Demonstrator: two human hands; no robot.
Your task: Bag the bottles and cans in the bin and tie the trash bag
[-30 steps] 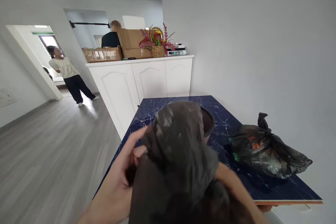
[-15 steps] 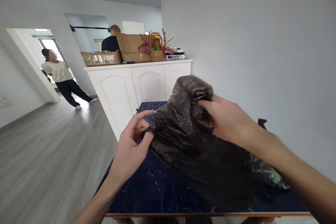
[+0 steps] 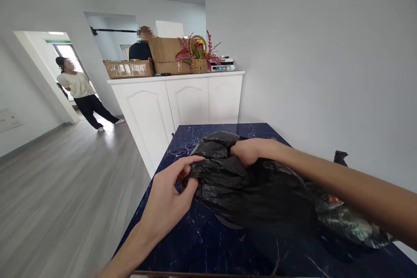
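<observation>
A crumpled black plastic bag [image 3: 260,195] lies across the dark blue marbled table [image 3: 195,247]. Its left edge is pinched between the thumb and fingers of my left hand [image 3: 172,191]. My right hand [image 3: 249,151] reaches into the folds at the top of the bag, and its fingertips are hidden by the plastic. Whether those fingers grip the plastic or something within it, I cannot tell. Under my right forearm, at the table's right side, lies another plastic bag [image 3: 355,226], partly see-through, with a reddish patch showing.
A white cabinet [image 3: 192,100] stands beyond the table, bearing cardboard boxes [image 3: 130,69], a wicker flower basket [image 3: 198,66] and a plastic bottle [image 3: 228,68]. A wall [image 3: 312,52] borders the right side. One person [image 3: 80,89] leans by the left doorway; another person [image 3: 140,51] is behind the boxes.
My right hand has come down and slightly left, pushing into the bag. The raised bunch of black plastic has sunk toward the table. My left hand keeps its pinch. The view has shifted slightly.
</observation>
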